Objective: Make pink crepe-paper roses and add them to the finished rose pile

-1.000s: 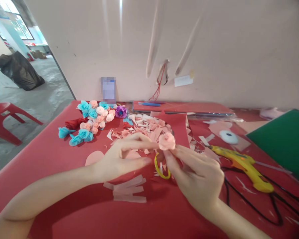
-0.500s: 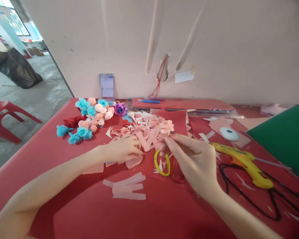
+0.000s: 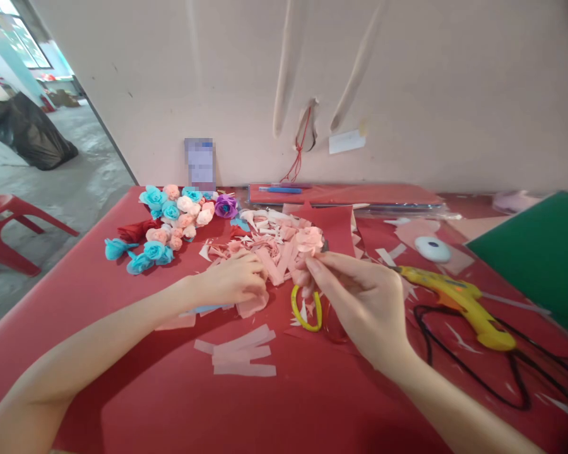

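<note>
A small pale-pink paper flower (image 3: pixel 310 240) is pinched by its base between the thumb and fingers of my right hand (image 3: pixel 364 299). My left hand (image 3: pixel 236 277) lies at the near edge of the pile of pink and white paper scraps (image 3: pixel 274 249). Its fingers are curled downward, and whatever they hold is hidden. Under those fingers a rounded pink paper piece (image 3: pixel 253 305) sticks out. Just below the right fingertips is the yellow handle (image 3: pixel 318 312) of what look like scissors. Pale-pink paper strips (image 3: pixel 243 356) lie nearer to me.
Finished paper flowers (image 3: pixel 170 217) in blue, pink, red and purple cluster at the back left. On the right are a yellow glue gun (image 3: pixel 459 299) with its black cord (image 3: pixel 423 353), a white round device (image 3: pixel 432 249) and a green sheet (image 3: pixel 539 258). A phone (image 3: pixel 200 164) leans on the wall.
The pink flower in my right hand has tilted and shifted slightly left. My left hand stays at the scrap pile. The whole view has shifted a little.
</note>
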`<state>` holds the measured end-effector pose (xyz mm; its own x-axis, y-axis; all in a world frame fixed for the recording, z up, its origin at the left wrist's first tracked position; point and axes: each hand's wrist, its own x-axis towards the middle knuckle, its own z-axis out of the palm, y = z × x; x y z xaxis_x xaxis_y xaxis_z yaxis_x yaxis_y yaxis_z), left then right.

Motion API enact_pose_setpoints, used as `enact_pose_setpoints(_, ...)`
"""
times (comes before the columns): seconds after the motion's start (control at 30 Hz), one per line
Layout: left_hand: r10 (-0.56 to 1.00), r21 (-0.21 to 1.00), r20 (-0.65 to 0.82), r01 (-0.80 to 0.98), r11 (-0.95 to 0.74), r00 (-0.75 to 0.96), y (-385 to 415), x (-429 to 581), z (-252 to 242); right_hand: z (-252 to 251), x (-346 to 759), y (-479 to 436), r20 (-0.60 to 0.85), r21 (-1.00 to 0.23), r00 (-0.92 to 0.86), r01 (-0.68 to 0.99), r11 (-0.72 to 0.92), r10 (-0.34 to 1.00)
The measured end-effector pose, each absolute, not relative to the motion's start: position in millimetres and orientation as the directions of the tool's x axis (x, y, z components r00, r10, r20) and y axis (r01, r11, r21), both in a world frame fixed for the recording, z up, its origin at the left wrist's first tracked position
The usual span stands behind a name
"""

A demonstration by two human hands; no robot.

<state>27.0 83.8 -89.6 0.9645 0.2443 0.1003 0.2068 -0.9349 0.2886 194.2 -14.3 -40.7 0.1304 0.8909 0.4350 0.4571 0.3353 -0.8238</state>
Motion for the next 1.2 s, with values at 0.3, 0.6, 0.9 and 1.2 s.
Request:
enact_pose_setpoints(0.3, 0.218, 0.305, 0.108, 0.177, -0.936, 0.970, 81.5, 27.9, -89.6, -39.1, 194.3, -15.3, 0.418, -0.840, 0.129, 0.432, 0.329, 0.899)
enact_pose_setpoints(0.6, 0.176, 0.312, 0.101, 0.137, -0.940, 0.979, 82.5, 28.2, -88.9, -40.3, 193.7, -15.7, 0.444, -0.816, 0.122, 0.465, 0.344, 0.888)
enact_pose_setpoints(0.9, 0.195, 0.421, 0.043, 0.159, -0.893, 0.980, 82.6, 23.2, -88.9, -40.9, 193.6, -16.0, 0.457, -0.816, 0.139, 0.460, 0.351, 0.879)
enact_pose_setpoints(1.2, 0.292, 0.513, -0.039, 0.269, -0.815, 0.956, 85.7, 21.2, -88.3, -38.8, 193.3, -16.5, 0.461, -0.814, 0.120, 0.452, 0.365, 0.879)
